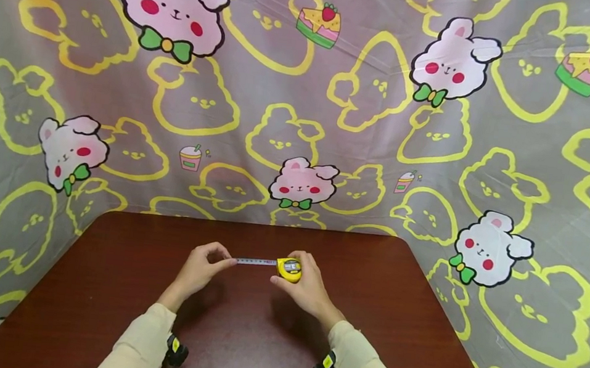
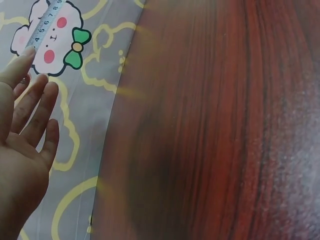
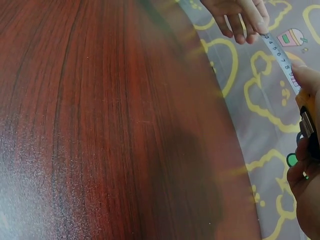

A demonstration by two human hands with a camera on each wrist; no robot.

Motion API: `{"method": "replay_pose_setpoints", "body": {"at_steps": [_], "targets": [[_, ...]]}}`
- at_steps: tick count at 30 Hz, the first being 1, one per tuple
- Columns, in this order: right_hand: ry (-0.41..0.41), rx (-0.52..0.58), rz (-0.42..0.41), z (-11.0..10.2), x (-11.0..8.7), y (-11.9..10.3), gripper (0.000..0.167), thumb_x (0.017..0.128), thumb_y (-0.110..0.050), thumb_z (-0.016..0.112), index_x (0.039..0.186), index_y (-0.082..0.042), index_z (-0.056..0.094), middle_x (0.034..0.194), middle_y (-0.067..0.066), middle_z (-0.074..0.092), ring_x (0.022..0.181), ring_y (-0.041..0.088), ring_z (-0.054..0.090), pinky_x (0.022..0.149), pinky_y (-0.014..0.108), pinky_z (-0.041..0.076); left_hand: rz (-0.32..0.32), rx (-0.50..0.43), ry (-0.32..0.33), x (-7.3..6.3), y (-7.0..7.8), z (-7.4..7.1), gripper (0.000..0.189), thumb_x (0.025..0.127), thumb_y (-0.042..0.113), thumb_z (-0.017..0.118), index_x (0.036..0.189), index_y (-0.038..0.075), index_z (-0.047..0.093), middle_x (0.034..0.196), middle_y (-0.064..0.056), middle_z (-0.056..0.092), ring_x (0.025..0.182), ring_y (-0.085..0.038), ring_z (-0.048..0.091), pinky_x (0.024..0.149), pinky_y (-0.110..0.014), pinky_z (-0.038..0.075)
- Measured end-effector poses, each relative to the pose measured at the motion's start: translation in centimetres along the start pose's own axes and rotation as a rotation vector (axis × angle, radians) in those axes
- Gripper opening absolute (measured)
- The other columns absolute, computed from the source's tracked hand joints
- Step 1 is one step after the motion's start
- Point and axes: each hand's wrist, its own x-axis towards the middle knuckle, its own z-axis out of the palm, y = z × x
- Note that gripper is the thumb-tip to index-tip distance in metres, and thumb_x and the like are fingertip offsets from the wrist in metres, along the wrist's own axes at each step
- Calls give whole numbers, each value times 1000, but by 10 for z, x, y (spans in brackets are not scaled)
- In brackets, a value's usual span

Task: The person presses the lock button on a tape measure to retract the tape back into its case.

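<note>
A yellow tape measure [image 1: 289,270] is held up over the table, its case gripped by my right hand [image 1: 311,285]. From the case a short length of silver blade [image 1: 257,262] runs left. My left hand [image 1: 199,271] pinches the blade's free end between thumb and forefinger. In the left wrist view, the numbered blade [image 2: 44,31] rises from the thumb tip of the left hand [image 2: 25,150], whose other fingers are loosely bent. The right wrist view has the case [image 3: 306,110] partly covered by the right hand [image 3: 307,200], with the blade [image 3: 281,59] stretching to the left fingertips.
A dark red-brown wooden table [image 1: 252,340] lies beneath both hands. Behind and on both sides hangs a grey curtain [image 1: 284,95] printed with rabbits and yellow outlines, meeting the table's edges. Small black devices [image 1: 176,352] are strapped at both wrists.
</note>
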Motion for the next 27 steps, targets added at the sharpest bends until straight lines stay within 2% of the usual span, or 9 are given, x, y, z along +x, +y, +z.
{"method": "replay_pose_setpoints", "body": {"at_steps": [6,14,27], "targets": [[-6,-1,1,1,1,0,63,81,-38,90,128,-16,53,113,-2,52,102,18,56,82,33,54,-18,7,-8,1,2,5,16,87,22,86,87,16,72,86,5,71,85,-17,63,79,-34,48],[-17,17,21,7,-2,-3,62,82,-41,89,127,-21,52,115,-2,52,103,19,56,84,33,54,-8,16,-28,2,4,14,15,88,23,86,88,17,72,86,6,70,85,-18,63,79,-40,49],[-24,23,-4,15,-1,-5,61,82,-40,89,126,-18,52,113,-2,52,102,17,56,84,33,54,-19,2,-41,3,8,22,14,89,21,85,87,16,72,84,5,70,84,-19,64,81,-48,50]]}}
